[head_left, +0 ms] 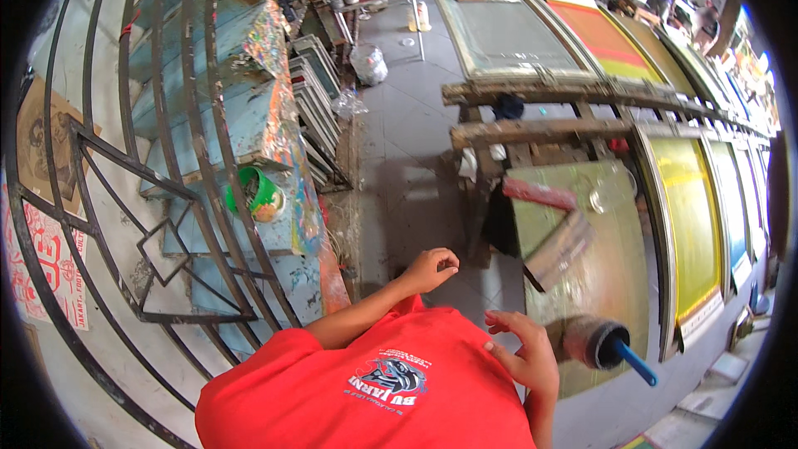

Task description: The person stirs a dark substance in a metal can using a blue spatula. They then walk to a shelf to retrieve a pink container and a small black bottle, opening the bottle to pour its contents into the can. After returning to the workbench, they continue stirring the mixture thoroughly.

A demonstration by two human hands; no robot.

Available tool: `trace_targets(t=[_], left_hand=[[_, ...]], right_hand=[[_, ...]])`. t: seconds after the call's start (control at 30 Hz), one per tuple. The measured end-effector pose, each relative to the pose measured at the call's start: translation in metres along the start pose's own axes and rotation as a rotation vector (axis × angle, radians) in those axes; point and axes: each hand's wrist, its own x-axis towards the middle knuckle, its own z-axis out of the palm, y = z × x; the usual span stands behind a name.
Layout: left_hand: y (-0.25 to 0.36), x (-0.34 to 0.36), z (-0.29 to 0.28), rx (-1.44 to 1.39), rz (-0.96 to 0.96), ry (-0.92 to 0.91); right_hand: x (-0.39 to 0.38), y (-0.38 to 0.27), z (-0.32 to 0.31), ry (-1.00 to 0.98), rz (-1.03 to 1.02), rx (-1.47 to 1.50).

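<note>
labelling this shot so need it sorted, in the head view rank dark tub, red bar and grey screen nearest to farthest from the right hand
From the right hand:
1. Dark tub, just to its right.
2. Red bar, farther ahead, on the greenish board.
3. Grey screen, beyond the wooden rails.

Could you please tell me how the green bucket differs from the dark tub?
The green bucket is bright, the dark tub greyish black. The green bucket stands on a blue step, while the dark tub sits on the greenish board beside the right hand, with a blue handle sticking out. Both are open-topped.
</note>
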Motion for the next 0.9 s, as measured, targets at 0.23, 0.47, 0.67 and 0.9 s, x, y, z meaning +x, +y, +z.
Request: trace_targets(t=[0.23,0.47,0.67,0.9], left_hand=[[-0.046,0.038,-0.126,0.026,0.035,0.106],[-0.091,0.037,-0.230,0.004,0.008,0.316],[-0.134,0.066,-0.288,-0.072,-0.165,0.451],[-0.168,0.185,-0.388,-0.105,-0.199,0.429]], right_hand=[[0.155,0.009,0.071,0.008,0.067,-0.046],[0.290,0.011,0.150,-0.281,-0.047,0.093],[0.407,0.025,0.162,-0.296,-0.059,0.135],[0.542,0.052,0.085,0.141,0.082,0.119]])
